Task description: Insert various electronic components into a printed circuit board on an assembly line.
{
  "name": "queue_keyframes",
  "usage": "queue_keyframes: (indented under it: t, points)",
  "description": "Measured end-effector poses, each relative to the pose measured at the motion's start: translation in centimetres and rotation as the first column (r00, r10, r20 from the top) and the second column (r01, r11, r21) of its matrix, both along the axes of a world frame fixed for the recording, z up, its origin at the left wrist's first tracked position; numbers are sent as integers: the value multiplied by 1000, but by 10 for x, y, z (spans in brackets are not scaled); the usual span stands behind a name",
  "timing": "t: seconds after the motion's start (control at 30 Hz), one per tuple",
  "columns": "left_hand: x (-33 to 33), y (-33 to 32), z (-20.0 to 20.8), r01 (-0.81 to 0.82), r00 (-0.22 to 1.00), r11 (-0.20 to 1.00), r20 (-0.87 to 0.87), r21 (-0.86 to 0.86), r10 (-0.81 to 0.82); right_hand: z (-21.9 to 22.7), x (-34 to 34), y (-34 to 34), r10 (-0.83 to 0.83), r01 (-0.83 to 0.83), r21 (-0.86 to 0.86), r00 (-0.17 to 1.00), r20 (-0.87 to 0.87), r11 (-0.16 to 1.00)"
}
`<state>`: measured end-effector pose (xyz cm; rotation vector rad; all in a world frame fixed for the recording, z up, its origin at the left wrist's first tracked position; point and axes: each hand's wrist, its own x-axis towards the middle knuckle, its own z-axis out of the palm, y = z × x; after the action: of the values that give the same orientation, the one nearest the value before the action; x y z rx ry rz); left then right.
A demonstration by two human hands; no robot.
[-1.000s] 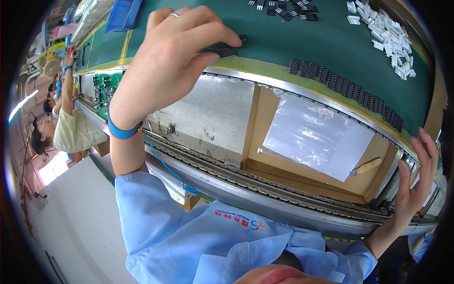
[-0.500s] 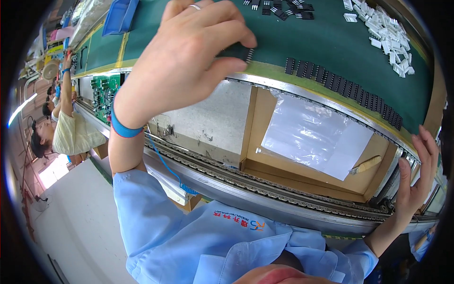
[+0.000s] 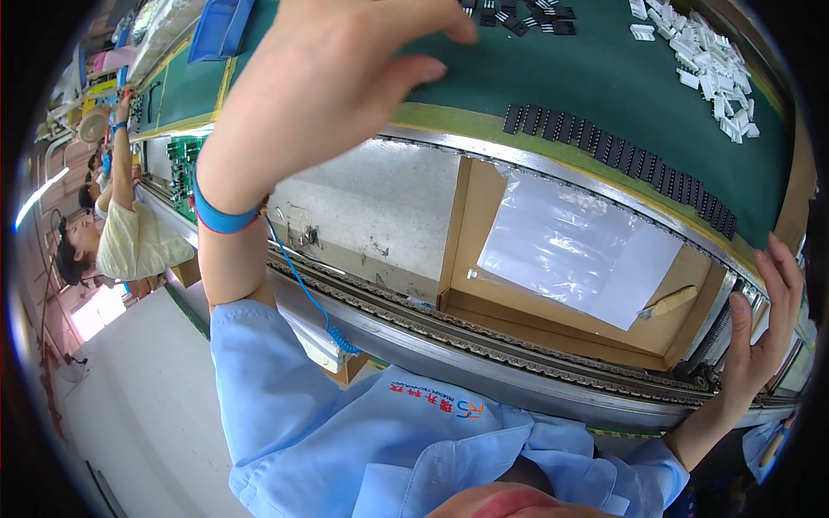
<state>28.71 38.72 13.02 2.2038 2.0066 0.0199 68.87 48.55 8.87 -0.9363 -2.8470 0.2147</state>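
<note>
My left hand [image 3: 341, 73], with a blue band at its wrist, hangs over the green mat [image 3: 553, 78]. Its thumb and index finger are apart, with no part visible between them; its other fingers are partly hidden. To its right, a curved row of black multi-pin chips [image 3: 617, 155] lies along the mat's near border. Beyond the fingertips is a loose group of black three-legged components [image 3: 516, 23]. My right hand [image 3: 764, 324] rests open by the bench's metal edge at the far right, fingers spread, holding nothing.
White plastic connectors [image 3: 712, 78] lie heaped at the back right. A blue bin [image 3: 219, 33] stands at the back left, and a green circuit board [image 3: 180, 173] lies below it. Nearer me are a chain rail [image 3: 484, 341] and a cardboard box [image 3: 458, 224] holding a plastic bag [image 3: 570, 242]. A coiled blue cord [image 3: 304, 302] hangs from my wristband. Another person [image 3: 134, 242] works at far left.
My left hand has moved up and left, away from the mat's border. The chip at its fingertips is gone from there, and the chip row reaches further left. My right hand has barely moved.
</note>
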Motion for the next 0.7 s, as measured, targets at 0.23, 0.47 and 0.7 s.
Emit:
queue_keyframes:
  t: [0.23,0.47,0.7]
  points:
    - [-14,-1,-22,-96,995,990,-37,-106,93,-1,-5,-1,-4,4,-16,1000,-12,1000]
    - [7,1,-8,-122,992,988,-25,-96,121,-1,-5,-2,-14,14,-10,1000,-10,1000]
    - [-4,-12,10,-169,986,983,-16,-72,168,-2,2,2,4,-5,-56,1000,-10,998]
